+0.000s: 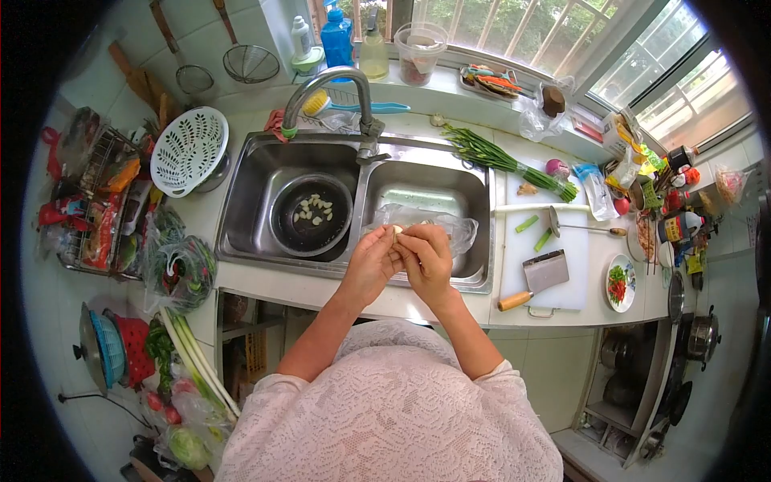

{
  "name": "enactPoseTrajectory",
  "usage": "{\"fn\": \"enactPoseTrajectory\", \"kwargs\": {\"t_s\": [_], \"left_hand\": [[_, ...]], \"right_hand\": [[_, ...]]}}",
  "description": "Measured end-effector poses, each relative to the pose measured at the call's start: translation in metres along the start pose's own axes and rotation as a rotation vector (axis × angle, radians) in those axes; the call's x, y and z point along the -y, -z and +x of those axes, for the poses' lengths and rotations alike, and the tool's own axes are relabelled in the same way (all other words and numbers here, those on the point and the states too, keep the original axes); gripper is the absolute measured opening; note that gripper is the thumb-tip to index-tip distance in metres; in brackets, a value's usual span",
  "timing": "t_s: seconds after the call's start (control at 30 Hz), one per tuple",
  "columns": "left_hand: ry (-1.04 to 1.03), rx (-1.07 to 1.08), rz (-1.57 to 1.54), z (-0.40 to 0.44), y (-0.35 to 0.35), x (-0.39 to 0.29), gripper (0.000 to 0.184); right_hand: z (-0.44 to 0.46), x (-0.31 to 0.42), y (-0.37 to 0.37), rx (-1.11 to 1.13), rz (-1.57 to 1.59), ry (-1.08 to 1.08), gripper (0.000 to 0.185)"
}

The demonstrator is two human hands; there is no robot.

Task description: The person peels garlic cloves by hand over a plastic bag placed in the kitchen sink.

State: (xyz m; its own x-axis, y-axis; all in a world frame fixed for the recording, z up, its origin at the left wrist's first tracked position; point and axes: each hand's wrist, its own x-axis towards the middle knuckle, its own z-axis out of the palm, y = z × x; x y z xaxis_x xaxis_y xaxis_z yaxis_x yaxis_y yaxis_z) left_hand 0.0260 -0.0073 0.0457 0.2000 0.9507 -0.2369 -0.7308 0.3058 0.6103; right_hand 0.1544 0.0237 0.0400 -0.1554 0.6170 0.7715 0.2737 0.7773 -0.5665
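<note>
My left hand (pixel 373 259) and my right hand (pixel 426 255) meet over the front of the sink's right basin. Their fingertips pinch a small pale garlic clove (pixel 397 230) between them. Below and behind my hands, a clear plastic bag (pixel 459 233) lies in the right basin (pixel 426 178); what it contains is mostly hidden. In the left basin (pixel 255 157) sits a dark round bowl (pixel 325 247) with several peeled garlic cloves (pixel 312 210) at its bottom.
A grey faucet (pixel 365 108) arches over the sink. To the right, a white cutting board (pixel 514 265) bears a cleaver (pixel 546 271), a ladle (pixel 578 228) and green vegetable bundle (pixel 506 161). Near it is a plate (pixel 619 304) of chopped peppers. A white colander (pixel 189 153) stands left.
</note>
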Motion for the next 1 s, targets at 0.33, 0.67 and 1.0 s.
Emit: {"fn": "enactPoseTrajectory", "kwargs": {"t_s": [0.33,0.67,1.0], "left_hand": [[0.003,0.002,-0.014,0.004,-0.001,0.001,0.022],[0.0,-0.012,-0.023,0.003,-0.007,0.001,0.02],[-0.04,-0.017,0.187,-0.002,-0.018,0.003,0.021]], "right_hand": [[-0.001,0.0,0.006,0.033,0.014,0.025,0.014],[-0.005,-0.003,0.015,0.02,-0.015,-0.138,0.014],[-0.004,-0.001,0.019,0.076,0.021,-0.288,0.013]]}}
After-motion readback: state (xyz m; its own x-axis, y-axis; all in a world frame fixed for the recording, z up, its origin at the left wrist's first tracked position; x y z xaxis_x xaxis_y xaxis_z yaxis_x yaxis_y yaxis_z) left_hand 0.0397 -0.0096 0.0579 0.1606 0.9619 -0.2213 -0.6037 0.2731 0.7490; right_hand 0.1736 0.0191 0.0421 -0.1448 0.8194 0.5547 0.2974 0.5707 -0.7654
